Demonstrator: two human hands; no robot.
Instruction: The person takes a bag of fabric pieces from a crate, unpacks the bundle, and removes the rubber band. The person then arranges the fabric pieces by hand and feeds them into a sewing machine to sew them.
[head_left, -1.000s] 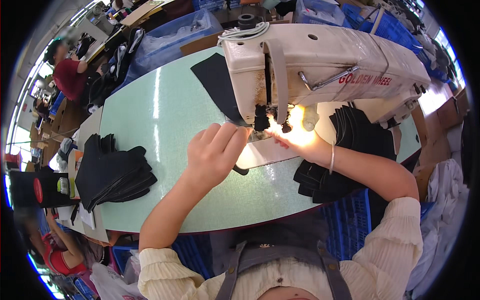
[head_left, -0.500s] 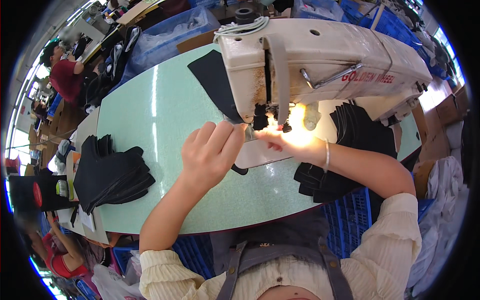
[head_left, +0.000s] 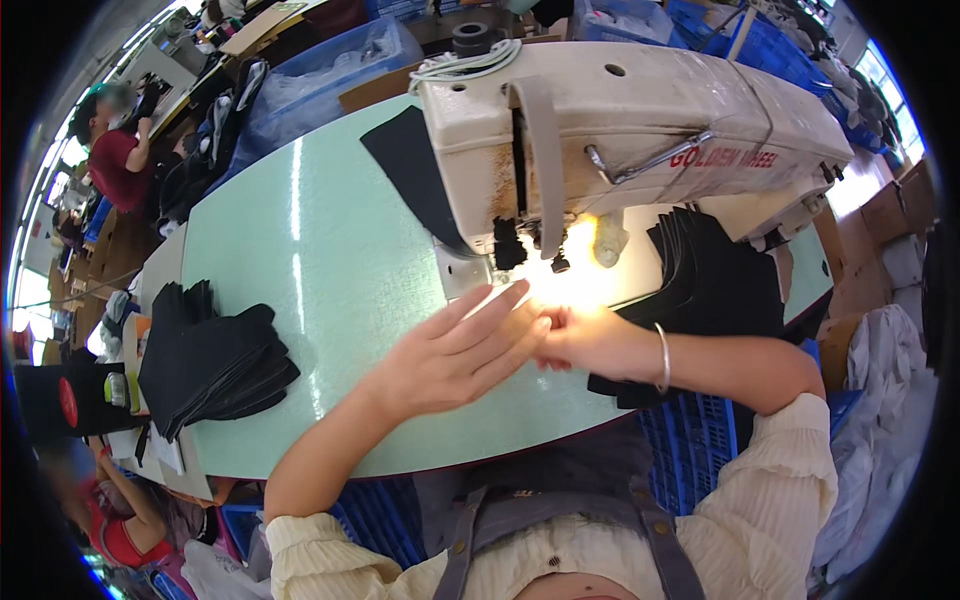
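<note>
My left hand is held over the table in front of the sewing machine, its fingers stretched out to the right and nothing visible in them. Right beside its fingertips is my right hand, fingers curled and thumb pressed in. Whatever the right fingers hold, if anything, is hidden by the curl and the lamp's glare. Behind both hands are the needle and presser foot area, partly washed out by light. One black fabric piece lies on the table left of the machine head, reaching toward the needle plate.
A stack of black cut pieces lies on the pale green tabletop at left. Another black stack sits under the machine arm, extending beneath my right forearm. Blue crates stand below the table edge. Co-workers sit at far left.
My left hand has come away from the needle area toward me, its closed fingers now stretched out. My right hand has drawn slightly nearer to me, so the two hands meet.
</note>
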